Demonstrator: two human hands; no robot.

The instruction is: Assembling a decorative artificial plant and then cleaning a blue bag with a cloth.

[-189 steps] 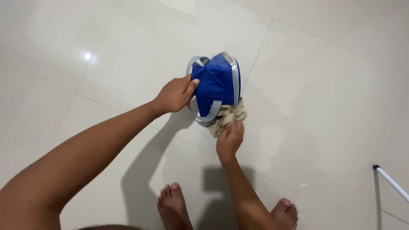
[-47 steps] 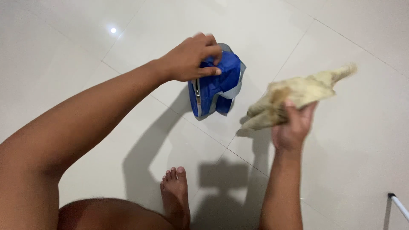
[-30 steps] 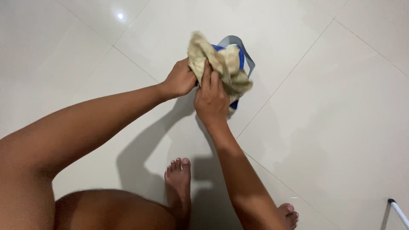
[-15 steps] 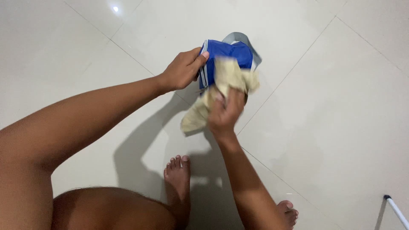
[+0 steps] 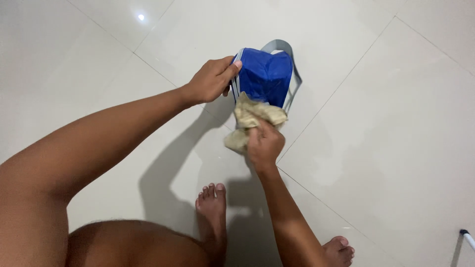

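At the bottom of the frame, our bare feet [image 5: 213,207] stand on the pale tiled floor [image 5: 386,123]. Just above, at centre, our right hand [image 5: 264,146] has its grip closed on a crumpled beige cloth [image 5: 250,118], pressed against the lower edge of a blue bag [image 5: 266,76]. Our left hand [image 5: 212,81] pinches the bag's left edge, holding it above the floor in the upper centre.

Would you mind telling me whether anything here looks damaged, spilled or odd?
Nothing stands out. The left hand holds the blue bag while the right hand presses a crumpled beige cloth against it.
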